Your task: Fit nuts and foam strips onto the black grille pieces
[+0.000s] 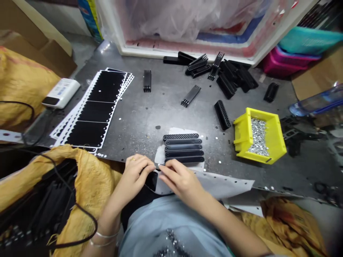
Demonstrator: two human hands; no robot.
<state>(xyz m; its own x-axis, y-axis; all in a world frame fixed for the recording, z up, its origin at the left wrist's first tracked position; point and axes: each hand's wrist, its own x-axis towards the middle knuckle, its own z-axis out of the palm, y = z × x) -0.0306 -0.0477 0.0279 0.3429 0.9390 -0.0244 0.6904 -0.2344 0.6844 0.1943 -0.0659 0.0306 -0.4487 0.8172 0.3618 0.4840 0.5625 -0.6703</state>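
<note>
Together, the left hand (pixel 136 173) and right hand (pixel 180 180) pinch a black pad (pixel 152 180) in their grips, near the grille strips (pixel 183 148).

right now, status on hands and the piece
Left hand pinching black piece. Right hand touching its edge, grip unclear. Row of black strips just beyond, yellow bin further right.

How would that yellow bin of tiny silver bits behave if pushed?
The yellow bin looks like stiff plastic with a wide flat base, so it would probably slide, not tip. The heap of silver bits likely makes it heavy for its size, and a jolt could spill some.
</note>
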